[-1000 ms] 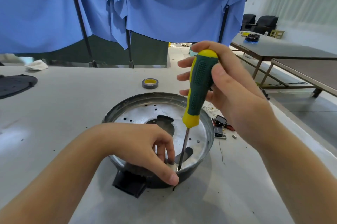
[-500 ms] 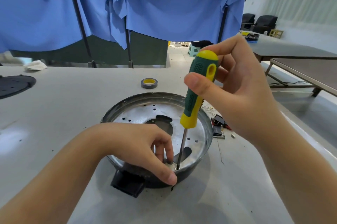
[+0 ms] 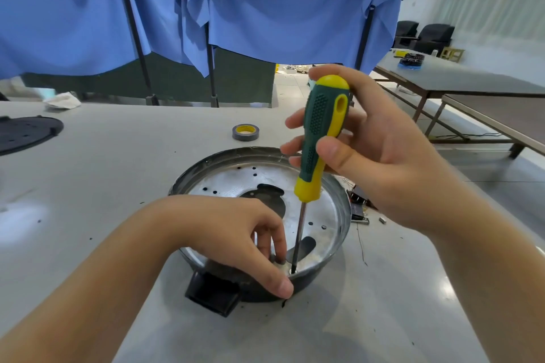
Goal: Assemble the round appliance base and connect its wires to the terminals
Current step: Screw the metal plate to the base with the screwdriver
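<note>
The round base [image 3: 259, 182] sits on the table [image 3: 118, 173], near the middle. The right hand [image 3: 380, 153] has its grip closed around the screwdriver [image 3: 320, 138], whose tip is down at the near rim. The left hand [image 3: 236, 232] pinches that rim, thumb outside, fingers inside beside the tip.

Round appliance base [image 3: 259, 182]: dark shallow bowl, silvery perforated plate inside, open side up on grey table. Black rectangular tab [image 3: 212, 294] juts from near rim. Wires, terminals not discernible.
</note>
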Motion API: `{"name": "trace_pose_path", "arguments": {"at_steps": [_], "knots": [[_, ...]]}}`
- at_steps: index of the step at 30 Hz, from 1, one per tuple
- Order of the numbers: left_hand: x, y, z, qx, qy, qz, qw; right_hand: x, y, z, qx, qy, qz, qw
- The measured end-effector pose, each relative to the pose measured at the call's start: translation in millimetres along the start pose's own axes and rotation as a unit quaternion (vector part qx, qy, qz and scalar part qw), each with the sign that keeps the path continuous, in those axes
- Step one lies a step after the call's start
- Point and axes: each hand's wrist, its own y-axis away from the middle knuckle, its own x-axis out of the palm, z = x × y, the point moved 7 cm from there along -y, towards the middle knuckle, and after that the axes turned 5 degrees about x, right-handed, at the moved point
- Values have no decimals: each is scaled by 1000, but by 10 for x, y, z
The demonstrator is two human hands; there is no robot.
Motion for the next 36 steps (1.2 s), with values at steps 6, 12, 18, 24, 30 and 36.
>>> {"name": "trace_pose_path", "arguments": {"at_steps": [6,12,18,24,30,36], "knots": [[-2,-8,1,-5,-2,0,1000,36,17,88,-26,26,-35,999],[2,-1,-6,-5,0,1,1000,-6,33,89,-19,66,-89,994],[3,-6,1,-5,5,2,1000,-56,21,26,-11,81,-121,989],[4,-14,-10,0,-1,-10,1000,-228,38,56,-11,44,-172,984],[26,-52,-34,-4,-9,-32,999,-781,107,-38,31,33,-300,953],[51,-96,-59,4,11,-49,999,-1307,155,-535,204,160,-316,913]]}}
